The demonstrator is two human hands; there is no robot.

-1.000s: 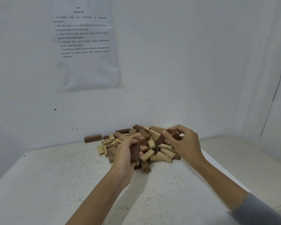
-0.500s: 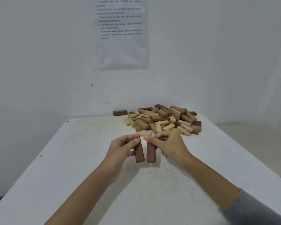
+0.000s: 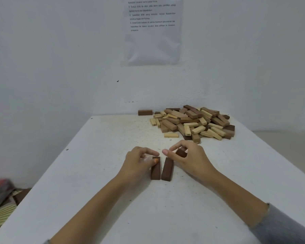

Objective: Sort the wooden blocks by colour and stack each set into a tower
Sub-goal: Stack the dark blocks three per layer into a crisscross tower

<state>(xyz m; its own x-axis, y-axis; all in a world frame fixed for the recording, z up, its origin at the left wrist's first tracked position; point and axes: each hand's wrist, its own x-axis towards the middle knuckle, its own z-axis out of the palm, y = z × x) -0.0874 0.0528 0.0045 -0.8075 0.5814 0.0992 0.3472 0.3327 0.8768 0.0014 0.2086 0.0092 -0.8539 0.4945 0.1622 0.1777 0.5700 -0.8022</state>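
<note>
- White table [image 3: 95,173] carries the block pile [image 3: 192,122] at one o'clock.
- Left hand [image 3: 139,162] pinches left dark block [image 3: 155,171], which lies just beside right dark block [image 3: 167,169], centre.
- Right hand [image 3: 190,160] grips third dark block [image 3: 180,153].

The head-worn camera looks forward and down along the table [image 3: 95,199] toward the wall [image 3: 60,59].

Both bare forearms are reaching forward and converging, palms turned down. The left hand [image 3: 139,161] is resting low, its thumb pressing on the far end of a lying dark block [image 3: 155,170], forefinger arching above. The right hand [image 3: 192,159] is gripping a second dark block [image 3: 180,152] in curled fingers, forefinger pointing leftward.
</note>
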